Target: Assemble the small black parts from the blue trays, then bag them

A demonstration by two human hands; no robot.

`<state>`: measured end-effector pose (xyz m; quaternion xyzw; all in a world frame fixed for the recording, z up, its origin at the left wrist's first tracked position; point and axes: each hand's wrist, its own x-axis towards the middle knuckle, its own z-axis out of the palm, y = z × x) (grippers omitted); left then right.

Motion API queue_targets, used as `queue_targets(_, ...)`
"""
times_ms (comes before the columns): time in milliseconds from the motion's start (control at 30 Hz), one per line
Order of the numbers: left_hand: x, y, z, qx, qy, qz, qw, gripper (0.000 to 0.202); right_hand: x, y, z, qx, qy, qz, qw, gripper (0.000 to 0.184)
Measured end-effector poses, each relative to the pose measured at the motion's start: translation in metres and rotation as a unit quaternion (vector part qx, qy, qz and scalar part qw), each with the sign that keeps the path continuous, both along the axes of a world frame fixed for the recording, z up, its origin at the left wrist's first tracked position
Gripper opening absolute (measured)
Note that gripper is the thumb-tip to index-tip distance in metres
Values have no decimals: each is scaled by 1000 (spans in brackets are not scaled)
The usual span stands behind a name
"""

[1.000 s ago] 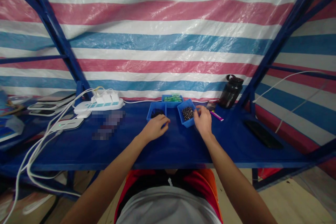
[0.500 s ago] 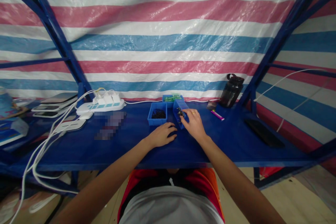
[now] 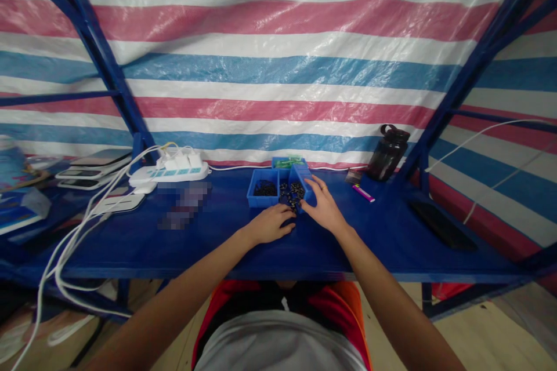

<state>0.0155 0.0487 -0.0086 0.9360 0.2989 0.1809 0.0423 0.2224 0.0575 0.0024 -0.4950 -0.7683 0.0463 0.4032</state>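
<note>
A tilted blue plastic bin point(image 3: 301, 173) is in my right hand point(image 3: 325, 208), whose fingers lie along its right side, with the thumb at its near end. Many small black and silvery parts point(image 3: 292, 192) lie in a heap at the bin's mouth; they are too small to name. My left hand point(image 3: 272, 225) rests on the table just in front of the heap, palm down and fingers loosely stretched. Left of the heap stands an upright blue bin point(image 3: 263, 202) with small black pieces in it. Behind, another blue bin point(image 3: 275, 163) holds green items point(image 3: 290, 162).
On the blue table point(image 3: 209, 249), a white power strip point(image 3: 174, 172) with chargers and cables lies left. A dark bottle point(image 3: 387, 153), a purple-and-white packet point(image 3: 363, 193) and a flat black object point(image 3: 441, 225) are at the right. Striped sheeting point(image 3: 278, 107) hangs behind.
The small parts have come out of the tilted bin onto the table in a heap. My right hand's fingers have spread along the bin's side. My left hand has hardly moved.
</note>
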Motion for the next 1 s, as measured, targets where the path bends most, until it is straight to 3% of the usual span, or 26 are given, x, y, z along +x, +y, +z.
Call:
queue_targets(300,2,-4,2,29,7,-4,1000,30,-13,-3,-1,89,-63,33,993,48)
queue_targets(567,5,-6,3,35,25,-5,999,29,-21,-2,-2,127,-156,65,977,47)
queue_targets(1000,6,-6,5,24,5,-30,999,30,-12,0,-3,133,-80,51,986,39)
